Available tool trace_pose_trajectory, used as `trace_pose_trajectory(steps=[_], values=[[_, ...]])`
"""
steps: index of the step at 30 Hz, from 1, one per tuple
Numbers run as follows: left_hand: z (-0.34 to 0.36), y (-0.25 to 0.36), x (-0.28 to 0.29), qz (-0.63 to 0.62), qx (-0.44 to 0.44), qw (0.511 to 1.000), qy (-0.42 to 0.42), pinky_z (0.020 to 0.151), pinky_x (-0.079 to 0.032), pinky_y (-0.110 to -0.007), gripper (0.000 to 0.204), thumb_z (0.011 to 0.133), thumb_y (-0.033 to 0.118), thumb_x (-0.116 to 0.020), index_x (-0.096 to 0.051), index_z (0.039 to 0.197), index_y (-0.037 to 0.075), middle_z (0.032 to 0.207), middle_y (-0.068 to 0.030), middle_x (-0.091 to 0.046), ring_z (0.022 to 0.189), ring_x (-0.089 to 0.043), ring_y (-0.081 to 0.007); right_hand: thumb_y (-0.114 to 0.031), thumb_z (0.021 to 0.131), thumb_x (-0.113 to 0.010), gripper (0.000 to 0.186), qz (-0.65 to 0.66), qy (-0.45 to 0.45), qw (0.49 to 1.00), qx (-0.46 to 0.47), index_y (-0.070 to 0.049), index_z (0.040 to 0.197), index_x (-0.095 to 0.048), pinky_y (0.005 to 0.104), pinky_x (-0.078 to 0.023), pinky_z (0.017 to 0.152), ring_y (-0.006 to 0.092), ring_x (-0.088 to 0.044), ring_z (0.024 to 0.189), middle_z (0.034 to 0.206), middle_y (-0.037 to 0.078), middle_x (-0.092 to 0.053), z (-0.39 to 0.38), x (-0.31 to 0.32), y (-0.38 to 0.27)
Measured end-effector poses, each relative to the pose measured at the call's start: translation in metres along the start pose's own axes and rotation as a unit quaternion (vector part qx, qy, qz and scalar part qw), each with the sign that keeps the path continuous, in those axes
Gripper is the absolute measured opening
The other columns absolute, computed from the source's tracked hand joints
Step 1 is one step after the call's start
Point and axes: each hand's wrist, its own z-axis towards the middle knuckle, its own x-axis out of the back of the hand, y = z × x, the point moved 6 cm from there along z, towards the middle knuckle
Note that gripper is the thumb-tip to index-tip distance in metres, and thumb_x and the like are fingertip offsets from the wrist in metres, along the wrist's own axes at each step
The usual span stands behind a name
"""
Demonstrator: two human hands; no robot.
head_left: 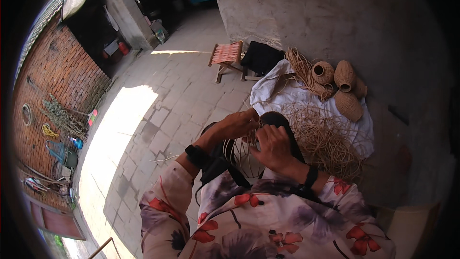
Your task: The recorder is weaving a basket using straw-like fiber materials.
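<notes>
Over my lap, both hands are closed round an unfinished wicker basket, whose thin bare ribs [243, 162] curve down below my fingers. My left hand [236, 125] grips it from the left, fingertips bent in at the weave. From the right, my right hand [275, 147] pinches at the same spot, its knuckles up. The fingers hide most of the woven part and any single strand between them. To the right of my knees lies a tangled heap of loose wicker strands [323, 136] on a white cloth sack [363, 140].
Several finished wicker baskets [348, 105] sit at the sack's far right, beside a bundle of long strands [301, 67]. Ahead stand a folding stool [226, 53] with a reddish woven seat and a black cloth [262, 57]. A plastered wall [306, 14] rises behind; a brick wall [60, 67] runs left.
</notes>
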Motion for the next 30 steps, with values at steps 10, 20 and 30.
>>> trace_pose_trajectory(steps=[10,20,30], values=[[-0.009,0.001,0.0,0.016,-0.019,0.998,0.055,0.068,-0.053,-0.038,0.024,0.096,0.022,-0.056,-0.056,0.109,0.002,0.087,-0.0146,-0.068,0.078,-0.07,-0.0256,-0.016,0.076,-0.071,0.017,0.04,-0.01,0.999,-0.026,-0.005,0.078,-0.058,0.0443,-0.049,0.058,0.0334,-0.063,0.066,0.074,0.014,-0.061,0.004,-0.009,-0.002],[-0.049,0.024,-0.001,0.06,-0.187,0.97,0.146,0.085,-0.045,-0.036,0.019,0.082,0.016,-0.066,-0.06,0.098,0.009,0.09,-0.0051,-0.065,0.087,-0.063,-0.0235,-0.025,0.083,-0.068,0.021,0.551,-0.248,0.703,-0.375,-0.005,0.077,-0.067,0.0232,-0.038,0.057,0.0071,-0.051,0.064,0.072,-0.003,-0.059,-0.008,-0.02,0.037],[-0.048,0.019,-0.01,0.127,-0.204,0.928,0.285,0.082,-0.043,-0.037,0.012,0.079,0.013,-0.073,-0.066,0.089,0.011,0.079,-0.0045,-0.066,0.077,-0.064,-0.0244,-0.023,0.08,-0.061,0.026,0.66,-0.204,0.703,-0.168,-0.001,0.066,-0.061,0.041,-0.043,0.094,0.0268,-0.06,0.093,0.092,0.016,-0.064,0.019,0.112,0.045]])
